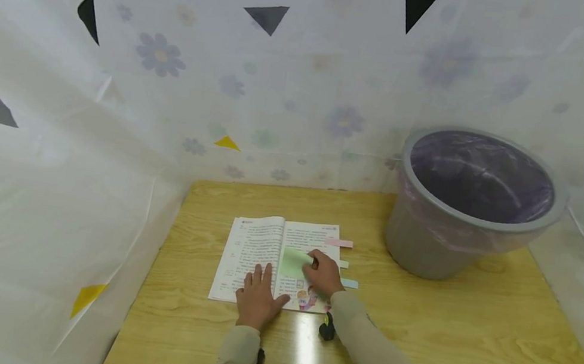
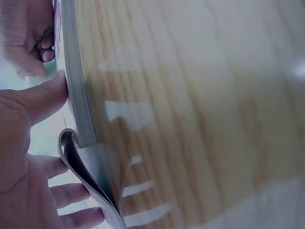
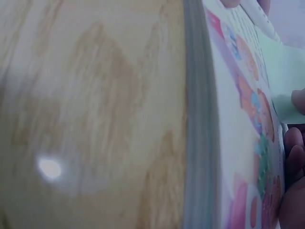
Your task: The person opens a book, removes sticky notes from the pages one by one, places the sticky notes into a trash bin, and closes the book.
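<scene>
An open book (image 1: 253, 239) with printed pages lies on the wooden table. My left hand (image 1: 258, 299) rests on its lower middle, fingers spread over the left page and thumb reaching across the fold. Over the right page, my right hand (image 1: 326, 276) pinches a pale green sticky note (image 1: 291, 262) by its right edge. The right wrist view shows the note (image 3: 286, 67) raised at an angle above the page, beside a colorful cartoon picture (image 3: 252, 95). In the left wrist view, the left page curls up near the fingers.
Pink (image 1: 339, 242), green (image 1: 344, 264) and blue (image 1: 350, 283) tabs stick out from the book's right edge. A grey bin (image 1: 425, 245) with a purple liner stands at the back right of the table (image 1: 187, 338). A flower-patterned sheet (image 1: 291, 98) hangs behind and at the sides.
</scene>
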### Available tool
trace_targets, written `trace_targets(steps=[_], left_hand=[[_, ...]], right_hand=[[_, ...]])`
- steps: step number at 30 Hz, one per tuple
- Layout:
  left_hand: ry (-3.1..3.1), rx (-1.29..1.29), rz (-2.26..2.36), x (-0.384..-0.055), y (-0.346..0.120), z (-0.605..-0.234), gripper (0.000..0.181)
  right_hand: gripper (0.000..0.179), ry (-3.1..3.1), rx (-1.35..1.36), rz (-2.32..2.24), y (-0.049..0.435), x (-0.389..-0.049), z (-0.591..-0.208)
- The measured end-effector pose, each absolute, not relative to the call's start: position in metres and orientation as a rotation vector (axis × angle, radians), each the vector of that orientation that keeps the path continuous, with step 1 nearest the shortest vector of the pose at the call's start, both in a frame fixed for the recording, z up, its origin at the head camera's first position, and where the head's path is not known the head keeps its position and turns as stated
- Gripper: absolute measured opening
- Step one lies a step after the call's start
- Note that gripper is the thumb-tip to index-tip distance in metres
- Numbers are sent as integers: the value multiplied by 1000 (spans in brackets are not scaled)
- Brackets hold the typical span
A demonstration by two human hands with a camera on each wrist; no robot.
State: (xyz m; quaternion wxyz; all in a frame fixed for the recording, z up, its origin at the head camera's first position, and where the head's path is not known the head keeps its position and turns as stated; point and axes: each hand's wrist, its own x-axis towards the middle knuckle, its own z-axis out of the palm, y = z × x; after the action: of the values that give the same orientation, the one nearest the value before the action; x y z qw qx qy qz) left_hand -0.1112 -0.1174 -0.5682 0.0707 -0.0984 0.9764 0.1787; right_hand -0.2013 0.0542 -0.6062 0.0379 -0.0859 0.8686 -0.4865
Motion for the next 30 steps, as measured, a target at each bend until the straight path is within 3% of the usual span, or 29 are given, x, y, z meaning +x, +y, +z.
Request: trace_targets(steps=[30], left_hand=[[2967,-285,542,-111,-120,-572,91]], right_hand=[[13,2689,-222,-1524,54,-204,-607]])
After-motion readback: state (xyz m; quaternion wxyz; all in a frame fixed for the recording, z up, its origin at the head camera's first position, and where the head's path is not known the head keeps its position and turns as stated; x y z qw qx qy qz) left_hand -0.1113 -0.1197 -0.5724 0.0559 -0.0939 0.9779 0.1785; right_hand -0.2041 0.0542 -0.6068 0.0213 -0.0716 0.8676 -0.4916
